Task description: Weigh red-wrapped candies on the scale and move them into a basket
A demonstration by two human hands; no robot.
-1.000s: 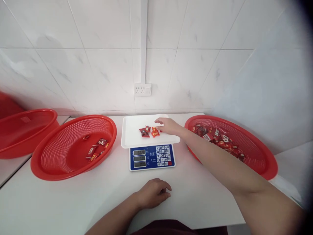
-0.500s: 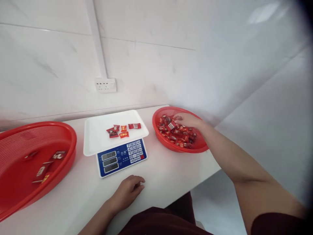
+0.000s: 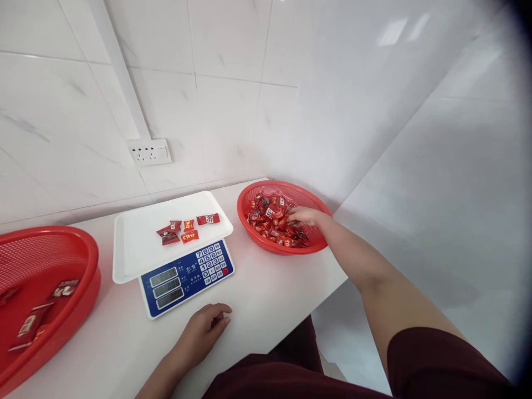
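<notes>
My right hand (image 3: pixel 305 215) reaches into the red basket (image 3: pixel 310 241) on the right, fingers curled down among the heap of red wrapped candies (image 3: pixel 270 219); what the fingers hold is hidden. My left hand (image 3: pixel 204 327) rests on the white counter in front of the scale, fingers loosely curled, holding nothing. The blue-faced scale (image 3: pixel 187 275) carries a white tray (image 3: pixel 135 246) with several red candies (image 3: pixel 187 228) on it.
A second red basket (image 3: pixel 70 302) at the left edge holds a few candies (image 3: pixel 37 316). A wall socket (image 3: pixel 149 151) sits on the tiled wall behind the scale. The counter ends just right of the right basket, with floor below.
My right hand left the scale tray and moved right into the candy basket, settling deeper among the candies. The view swung right. My left hand stayed put.
</notes>
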